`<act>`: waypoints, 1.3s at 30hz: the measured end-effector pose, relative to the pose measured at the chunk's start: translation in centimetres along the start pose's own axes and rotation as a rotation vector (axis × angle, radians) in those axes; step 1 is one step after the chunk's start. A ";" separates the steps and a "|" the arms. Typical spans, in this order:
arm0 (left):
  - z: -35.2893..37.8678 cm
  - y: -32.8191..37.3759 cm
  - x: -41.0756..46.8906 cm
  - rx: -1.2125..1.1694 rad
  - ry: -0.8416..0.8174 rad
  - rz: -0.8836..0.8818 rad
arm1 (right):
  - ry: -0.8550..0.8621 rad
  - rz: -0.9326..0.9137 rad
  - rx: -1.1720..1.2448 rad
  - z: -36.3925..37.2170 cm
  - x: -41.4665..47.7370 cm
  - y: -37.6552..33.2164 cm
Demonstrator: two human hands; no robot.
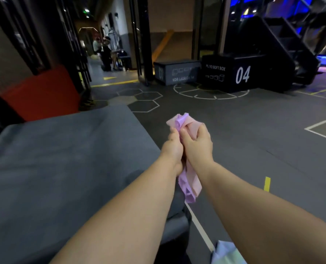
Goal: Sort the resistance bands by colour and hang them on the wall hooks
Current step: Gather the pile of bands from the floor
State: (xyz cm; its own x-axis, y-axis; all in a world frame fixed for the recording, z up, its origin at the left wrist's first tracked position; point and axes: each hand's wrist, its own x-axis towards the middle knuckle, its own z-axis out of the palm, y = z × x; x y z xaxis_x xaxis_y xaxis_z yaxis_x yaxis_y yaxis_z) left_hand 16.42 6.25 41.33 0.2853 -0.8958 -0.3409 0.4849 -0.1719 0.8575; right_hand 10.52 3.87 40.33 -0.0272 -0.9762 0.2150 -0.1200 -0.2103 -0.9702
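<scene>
Both my hands are closed side by side around a bunch of purple and pink resistance bands [189, 184] held out in front of me. My left hand [172, 147] grips the bunch on its left side. My right hand [197, 142] grips it on the right. Crumpled loops stick out above my fingers, and longer loops hang down below my wrists. More bands in pale blue and green [226, 253] hang at the bottom edge, partly cut off by the frame. No wall hooks are in view.
A large grey padded mat [63, 168] lies at my left, with a red block [42, 92] behind it. Black plyo boxes, one marked 04 [242, 74], stand ahead beside dark stairs [284, 40]. Grey floor with painted lines spreads to the right. People are far down the left corridor [106, 52].
</scene>
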 end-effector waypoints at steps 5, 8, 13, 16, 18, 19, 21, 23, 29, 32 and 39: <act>-5.5 6.6 -1.4 -0.038 0.067 0.131 | -0.134 -0.093 0.014 7.4 -0.6 -5.4; -9.6 10.0 -2.4 -0.062 0.148 0.203 | -0.220 -0.121 0.042 12.5 -1.6 -7.5; -17.6 15.0 -4.3 -0.064 0.331 0.318 | -0.380 -0.177 0.069 21.5 -4.8 -10.8; -22.7 16.8 -4.9 -0.040 0.445 0.403 | -0.470 -0.197 0.113 26.5 -7.3 -12.2; -25.9 17.2 -5.0 -0.029 0.519 0.431 | -0.519 -0.181 0.129 29.3 -8.8 -12.4; -27.4 17.3 -5.1 -0.023 0.554 0.437 | -0.542 -0.170 0.140 30.5 -9.6 -12.3; -30.3 17.1 -4.8 0.008 0.593 0.432 | -0.587 -0.153 0.156 32.5 -11.0 -11.7; -32.5 16.4 -4.7 0.011 0.582 0.413 | -0.636 -0.104 0.142 33.9 -12.1 -10.7; -38.3 11.6 -3.6 0.167 0.702 0.295 | -0.768 0.023 -0.045 36.4 -14.6 -5.2; -39.7 9.2 -3.1 0.214 0.726 0.202 | -0.821 0.028 -0.171 36.3 -15.3 -3.0; -40.2 7.5 -2.1 0.678 0.924 0.067 | -0.941 -0.138 -0.635 36.3 -14.4 -1.1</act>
State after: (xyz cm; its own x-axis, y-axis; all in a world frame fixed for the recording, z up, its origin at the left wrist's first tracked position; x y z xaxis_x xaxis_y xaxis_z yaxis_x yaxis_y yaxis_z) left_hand 52.72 23.29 32.95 0.9276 -0.3162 -0.1992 -0.0190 -0.5723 0.8199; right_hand 47.03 16.25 34.24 0.7469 -0.6553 -0.1128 -0.5515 -0.5158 -0.6556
